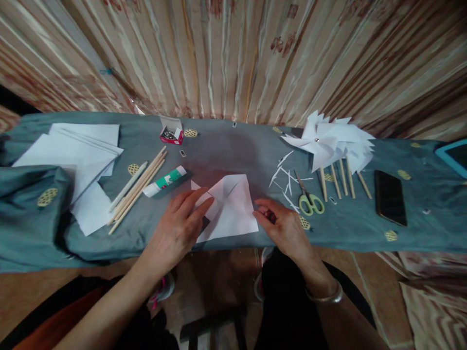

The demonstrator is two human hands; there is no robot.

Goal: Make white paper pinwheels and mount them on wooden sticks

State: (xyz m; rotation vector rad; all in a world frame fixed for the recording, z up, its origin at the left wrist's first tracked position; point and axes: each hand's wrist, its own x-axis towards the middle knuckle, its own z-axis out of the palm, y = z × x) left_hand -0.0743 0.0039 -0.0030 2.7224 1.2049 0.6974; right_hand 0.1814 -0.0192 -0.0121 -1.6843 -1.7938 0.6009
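Observation:
A square of white paper (237, 214) lies near the table's front edge, cut in from its corners, with folds and raised parts. My left hand (184, 216) is over its left side, thumb and fingers closed on a cut corner flap. Just at the paper's right edge is my right hand (279, 221), its thumb and forefinger slightly apart and the other fingers curled; I see nothing held in it. A glue stick (166, 181) lies beyond my left hand. Green-handled scissors (310, 203) and thin paper scraps (284, 177) lie beyond my right hand.
Several finished paper pinwheels (328, 141) on sticks lie at the back right, near a black phone (390, 197). To the left are wooden sticks (140, 187), a white pencil (127, 187) and paper sheets (85, 138). A small red box of pins (171, 133) stands open at the back.

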